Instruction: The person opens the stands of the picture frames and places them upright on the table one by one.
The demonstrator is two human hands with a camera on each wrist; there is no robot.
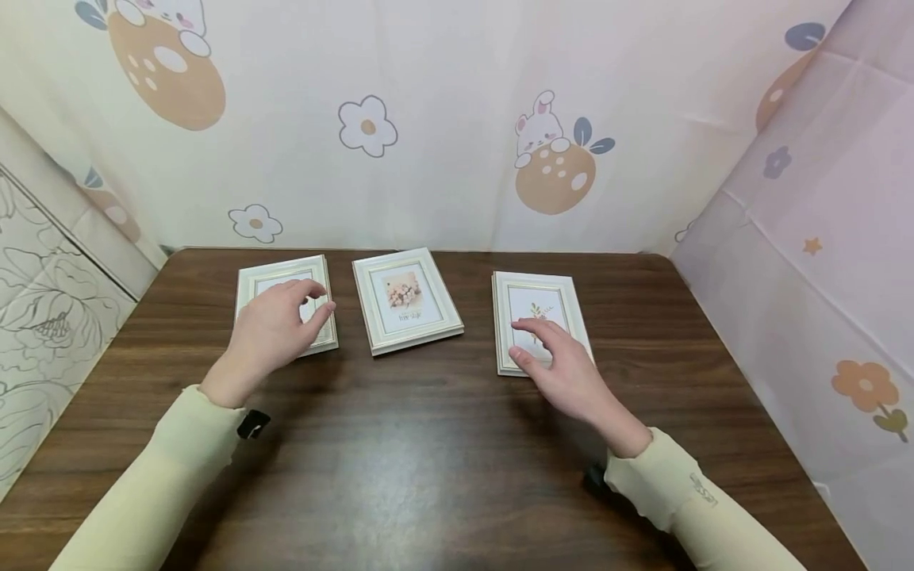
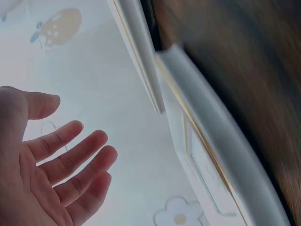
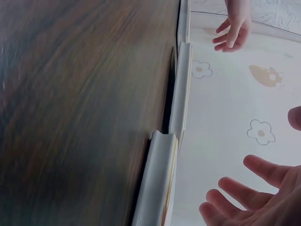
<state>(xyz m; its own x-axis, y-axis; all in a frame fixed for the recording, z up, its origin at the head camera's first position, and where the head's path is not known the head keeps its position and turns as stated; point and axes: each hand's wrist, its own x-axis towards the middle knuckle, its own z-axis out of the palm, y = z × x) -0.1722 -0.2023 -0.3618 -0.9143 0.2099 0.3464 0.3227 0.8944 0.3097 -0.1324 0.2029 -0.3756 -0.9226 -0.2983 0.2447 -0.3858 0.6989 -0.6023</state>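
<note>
Three white picture frames lie face up on the brown wooden table (image 1: 400, 476). Over the left picture frame (image 1: 324, 274) hovers my left hand (image 1: 274, 325), its fingers loosely bent and holding nothing; the hand hides much of the picture. The middle picture frame (image 1: 446, 313), with a flower photo, lies slightly turned and no hand touches it. Above the right picture frame (image 1: 503, 337), which shows a leafy print, my right hand (image 1: 567, 377) is held with relaxed fingers and nothing in them. Both wrist views show a gap between the hand and the frames.
A pale curtain (image 1: 443, 190) printed with rabbits and flowers hangs behind the table's far edge. Another printed curtain (image 1: 807, 309) runs along the right side. To the left stands a white panel (image 1: 50, 317) with line-drawn flowers.
</note>
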